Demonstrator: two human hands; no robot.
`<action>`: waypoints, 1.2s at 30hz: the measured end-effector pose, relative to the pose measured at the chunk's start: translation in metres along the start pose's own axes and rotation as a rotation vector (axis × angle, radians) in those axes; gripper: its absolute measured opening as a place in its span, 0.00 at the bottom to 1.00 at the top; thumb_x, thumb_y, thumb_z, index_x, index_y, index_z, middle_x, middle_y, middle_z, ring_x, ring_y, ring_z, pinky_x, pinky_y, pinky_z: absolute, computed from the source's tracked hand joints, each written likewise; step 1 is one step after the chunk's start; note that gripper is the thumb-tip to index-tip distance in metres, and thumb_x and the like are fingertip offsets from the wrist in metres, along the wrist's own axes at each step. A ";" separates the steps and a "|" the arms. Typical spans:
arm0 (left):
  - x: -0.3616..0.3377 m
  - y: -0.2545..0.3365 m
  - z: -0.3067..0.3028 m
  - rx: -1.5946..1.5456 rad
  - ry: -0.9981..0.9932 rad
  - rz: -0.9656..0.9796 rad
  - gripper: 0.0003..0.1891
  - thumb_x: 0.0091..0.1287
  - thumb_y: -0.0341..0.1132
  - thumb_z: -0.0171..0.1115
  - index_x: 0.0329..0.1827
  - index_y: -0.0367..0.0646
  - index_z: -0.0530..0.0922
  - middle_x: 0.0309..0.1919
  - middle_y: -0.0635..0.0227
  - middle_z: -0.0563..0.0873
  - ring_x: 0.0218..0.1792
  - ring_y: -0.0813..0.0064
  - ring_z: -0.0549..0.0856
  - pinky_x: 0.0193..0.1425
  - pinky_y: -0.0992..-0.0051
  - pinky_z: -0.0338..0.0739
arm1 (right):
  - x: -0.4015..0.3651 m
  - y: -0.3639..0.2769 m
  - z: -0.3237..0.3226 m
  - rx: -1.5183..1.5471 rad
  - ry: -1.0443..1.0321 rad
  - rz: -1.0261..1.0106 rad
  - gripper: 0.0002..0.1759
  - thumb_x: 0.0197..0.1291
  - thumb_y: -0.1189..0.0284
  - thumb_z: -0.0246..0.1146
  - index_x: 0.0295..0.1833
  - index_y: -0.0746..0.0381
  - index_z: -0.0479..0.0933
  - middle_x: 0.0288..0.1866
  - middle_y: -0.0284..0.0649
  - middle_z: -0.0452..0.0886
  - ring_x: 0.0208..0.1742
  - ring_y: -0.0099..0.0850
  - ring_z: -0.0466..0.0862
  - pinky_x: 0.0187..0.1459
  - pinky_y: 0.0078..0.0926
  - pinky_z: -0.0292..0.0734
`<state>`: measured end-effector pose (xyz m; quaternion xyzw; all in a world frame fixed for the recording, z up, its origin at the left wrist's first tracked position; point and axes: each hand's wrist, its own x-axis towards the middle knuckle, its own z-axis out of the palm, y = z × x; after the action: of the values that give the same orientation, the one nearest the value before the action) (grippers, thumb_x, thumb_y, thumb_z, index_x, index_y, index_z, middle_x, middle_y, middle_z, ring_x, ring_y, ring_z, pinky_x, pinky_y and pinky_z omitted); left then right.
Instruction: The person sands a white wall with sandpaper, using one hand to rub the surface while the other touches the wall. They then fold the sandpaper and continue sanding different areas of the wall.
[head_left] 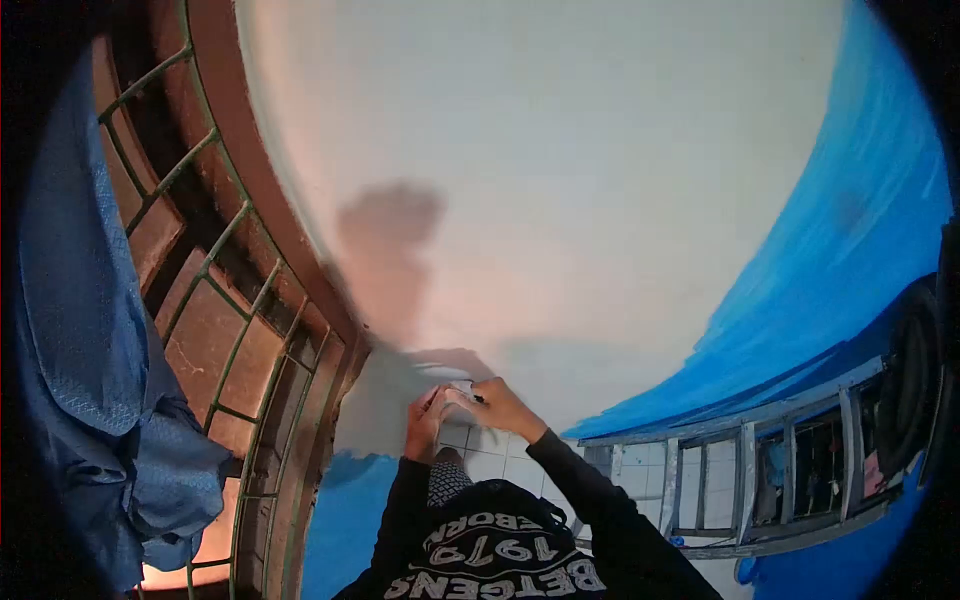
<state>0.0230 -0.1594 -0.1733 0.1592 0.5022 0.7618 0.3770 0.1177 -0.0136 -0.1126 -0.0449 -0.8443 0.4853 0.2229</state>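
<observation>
Low in front of my chest, both of my hands meet around a small, pale, crumpled-looking piece (460, 391) that could be paper or cloth. My left hand (423, 424) is closed on its left side, fingers curled. From the right, my right hand (503, 408) pinches the same piece, and a small dark thing shows at its fingertips, too small to name. Behind the hands rises a wall (560, 200), mostly off-white, with blue paint along its right side and at the lower left. My shadow falls on it.
On the left is a window with a green metal grille (205, 265) in a brown frame, and a blue curtain (75, 330) hangs beside it. A ladder-like wooden frame (745, 480) lies to the right, near dark hanging items. White floor tiles (490, 462) show below.
</observation>
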 end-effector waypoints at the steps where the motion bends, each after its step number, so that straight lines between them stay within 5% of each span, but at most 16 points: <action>1: 0.000 0.001 -0.003 -0.004 0.005 0.003 0.17 0.80 0.36 0.56 0.61 0.31 0.80 0.55 0.59 0.86 0.56 0.65 0.87 0.63 0.63 0.82 | 0.004 0.004 -0.002 -0.001 -0.007 -0.002 0.29 0.73 0.56 0.65 0.26 0.70 0.76 0.20 0.56 0.66 0.17 0.41 0.64 0.23 0.40 0.60; 4: 0.000 0.005 -0.010 0.098 0.002 0.034 0.17 0.79 0.34 0.58 0.61 0.29 0.81 0.54 0.60 0.86 0.57 0.68 0.86 0.62 0.65 0.83 | 0.011 0.013 -0.010 -0.116 -0.182 0.021 0.33 0.73 0.54 0.64 0.21 0.70 0.72 0.20 0.57 0.65 0.17 0.42 0.63 0.23 0.40 0.59; 6: 0.002 0.007 -0.014 0.114 -0.040 0.061 0.18 0.78 0.34 0.60 0.62 0.28 0.81 0.54 0.61 0.87 0.56 0.69 0.86 0.62 0.66 0.83 | 0.019 0.007 -0.014 -0.306 -0.302 0.024 0.34 0.75 0.50 0.59 0.25 0.70 0.76 0.20 0.58 0.69 0.20 0.47 0.71 0.27 0.44 0.63; 10: 0.012 0.021 -0.020 -0.069 -0.027 -0.005 0.17 0.78 0.34 0.60 0.61 0.28 0.82 0.54 0.62 0.87 0.55 0.72 0.86 0.61 0.69 0.82 | 0.028 -0.012 -0.015 -0.241 -0.234 0.006 0.34 0.75 0.51 0.59 0.24 0.70 0.77 0.20 0.58 0.70 0.21 0.50 0.73 0.28 0.47 0.65; 16: 0.024 0.057 -0.028 0.238 -0.057 0.091 0.14 0.74 0.29 0.63 0.56 0.29 0.86 0.49 0.63 0.91 0.52 0.76 0.86 0.60 0.75 0.78 | 0.046 -0.030 0.004 -0.272 0.028 -0.208 0.27 0.73 0.59 0.63 0.26 0.70 0.77 0.21 0.56 0.71 0.24 0.53 0.75 0.28 0.48 0.66; 19: 0.034 0.066 -0.031 0.209 -0.060 0.108 0.12 0.74 0.29 0.63 0.54 0.30 0.87 0.47 0.64 0.91 0.51 0.77 0.86 0.61 0.75 0.77 | 0.047 -0.026 0.004 -0.347 0.002 -0.138 0.22 0.76 0.62 0.59 0.33 0.69 0.81 0.23 0.56 0.74 0.26 0.54 0.77 0.30 0.49 0.69; 20: 0.034 0.075 -0.030 0.262 -0.081 0.144 0.12 0.74 0.29 0.63 0.54 0.31 0.87 0.47 0.63 0.91 0.51 0.76 0.86 0.61 0.75 0.77 | 0.046 -0.019 0.004 -0.437 -0.109 -0.192 0.16 0.78 0.64 0.55 0.50 0.66 0.78 0.24 0.54 0.76 0.27 0.53 0.78 0.33 0.50 0.72; 21: 0.034 0.081 -0.031 0.314 -0.105 0.182 0.12 0.73 0.29 0.63 0.53 0.31 0.87 0.47 0.62 0.91 0.51 0.76 0.86 0.62 0.75 0.77 | 0.047 -0.018 0.004 -0.528 -0.219 -0.245 0.20 0.80 0.65 0.50 0.67 0.64 0.76 0.25 0.52 0.78 0.28 0.53 0.79 0.36 0.51 0.75; 25: 0.041 0.081 -0.042 0.286 -0.133 0.190 0.12 0.74 0.31 0.65 0.52 0.30 0.87 0.50 0.62 0.89 0.52 0.74 0.85 0.62 0.71 0.76 | 0.064 -0.029 -0.001 -0.506 -0.339 -0.149 0.23 0.80 0.67 0.49 0.74 0.61 0.68 0.27 0.50 0.78 0.28 0.51 0.79 0.36 0.51 0.74; 28: 0.049 0.076 -0.053 0.373 -0.087 0.205 0.10 0.73 0.27 0.62 0.51 0.30 0.87 0.49 0.60 0.91 0.53 0.75 0.86 0.63 0.74 0.76 | 0.078 -0.044 -0.005 -0.673 -0.623 0.024 0.22 0.79 0.68 0.49 0.72 0.62 0.70 0.39 0.50 0.85 0.40 0.50 0.85 0.44 0.47 0.80; 30: 0.054 0.070 -0.063 0.321 -0.142 0.206 0.13 0.76 0.28 0.60 0.56 0.30 0.85 0.56 0.59 0.88 0.59 0.71 0.84 0.66 0.69 0.76 | 0.078 -0.029 0.000 -0.651 -0.325 -0.434 0.22 0.77 0.69 0.51 0.71 0.62 0.71 0.62 0.50 0.83 0.64 0.49 0.82 0.57 0.42 0.82; 31: 0.050 0.078 -0.056 0.319 -0.143 0.201 0.13 0.76 0.28 0.60 0.56 0.30 0.85 0.56 0.59 0.88 0.59 0.71 0.84 0.66 0.69 0.76 | 0.084 -0.045 -0.004 -0.649 -0.327 -0.429 0.22 0.77 0.69 0.51 0.71 0.62 0.71 0.62 0.50 0.83 0.64 0.49 0.82 0.57 0.42 0.82; 33: 0.045 0.095 -0.041 -0.160 -0.057 0.139 0.18 0.80 0.34 0.57 0.64 0.30 0.80 0.65 0.58 0.83 0.65 0.67 0.81 0.70 0.62 0.75 | 0.105 -0.084 -0.027 -0.961 -0.305 -0.578 0.22 0.74 0.69 0.55 0.70 0.63 0.72 0.79 0.49 0.69 0.80 0.46 0.67 0.71 0.40 0.76; 36: 0.044 0.110 -0.044 -0.084 -0.165 0.137 0.23 0.83 0.41 0.52 0.70 0.31 0.75 0.71 0.57 0.78 0.70 0.63 0.78 0.73 0.57 0.73 | 0.142 -0.135 -0.058 -0.815 -0.011 -0.657 0.29 0.67 0.73 0.61 0.73 0.63 0.71 0.83 0.46 0.63 0.84 0.44 0.62 0.80 0.45 0.64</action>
<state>-0.0794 -0.1788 -0.1014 0.2394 0.4248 0.7905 0.3706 0.0340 0.0036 0.0732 0.1419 -0.9353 0.0220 0.3235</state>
